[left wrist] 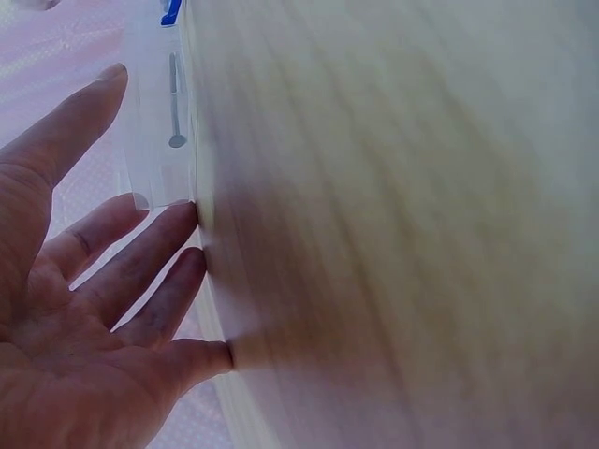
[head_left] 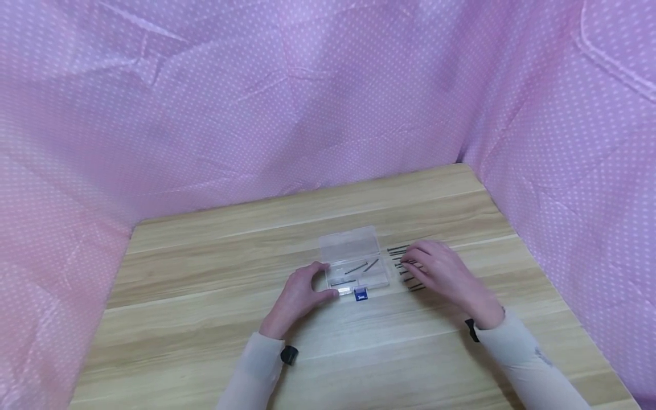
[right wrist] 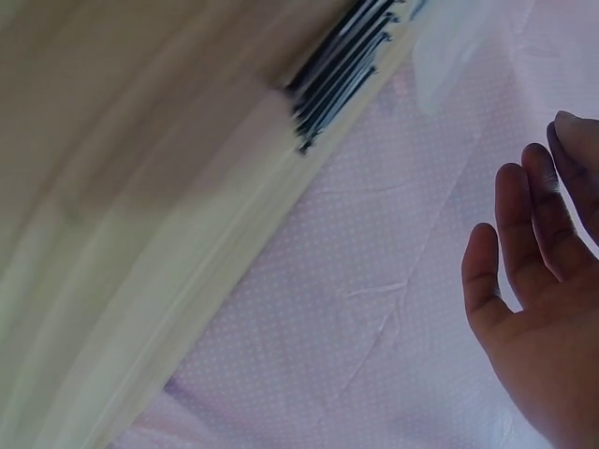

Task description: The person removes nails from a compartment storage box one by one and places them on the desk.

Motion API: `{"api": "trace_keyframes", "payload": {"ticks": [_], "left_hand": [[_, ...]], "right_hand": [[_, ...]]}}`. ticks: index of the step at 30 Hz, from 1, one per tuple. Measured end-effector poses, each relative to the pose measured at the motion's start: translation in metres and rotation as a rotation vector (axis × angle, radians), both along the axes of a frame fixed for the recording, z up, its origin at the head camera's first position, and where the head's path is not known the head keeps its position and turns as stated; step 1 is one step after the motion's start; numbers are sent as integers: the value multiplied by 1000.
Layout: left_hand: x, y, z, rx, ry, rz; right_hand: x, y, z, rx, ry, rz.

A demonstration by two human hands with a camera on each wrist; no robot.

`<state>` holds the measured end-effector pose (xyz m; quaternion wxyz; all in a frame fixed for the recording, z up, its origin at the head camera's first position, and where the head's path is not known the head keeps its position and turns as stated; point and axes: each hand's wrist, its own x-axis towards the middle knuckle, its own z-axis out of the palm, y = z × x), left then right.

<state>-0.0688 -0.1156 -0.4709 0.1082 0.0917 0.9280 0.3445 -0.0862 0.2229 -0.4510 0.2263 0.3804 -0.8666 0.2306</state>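
A clear plastic box [head_left: 383,277] lies with its lid [head_left: 349,241] folded back. Inside are a few long metal screws, one near the front wall [left wrist: 175,103]. My left hand [head_left: 299,290] holds the box's left end, its thumb at the front corner and a fingertip at the back of that end. Its other fingertips rest on the tabletop. Right of the box, several long screws [head_left: 416,287] lie side by side in a row. My right hand [head_left: 443,273] hovers over them, partly hiding the row. In the right wrist view its fingers [right wrist: 515,224] are loosely bent, with nothing visible held.
A blue tag [head_left: 361,294] sits at the box's front edge. The wood-grain table [head_left: 205,319] meets pink dotted cloth [head_left: 307,102] at its back and sides. A dark wrist strap piece shows at each sleeve.
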Motion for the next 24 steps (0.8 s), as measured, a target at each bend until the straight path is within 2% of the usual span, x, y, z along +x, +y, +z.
{"api": "trace_keyframes", "payload": {"ticks": [17, 24], "left_hand": [[-1, -1, 1, 4, -1, -4], [0, -1, 2, -3, 4, -12]], "right_hand": [[-4, -41, 4, -28, -21, 20], [-7, -54, 3, 15, -73, 12]]}}
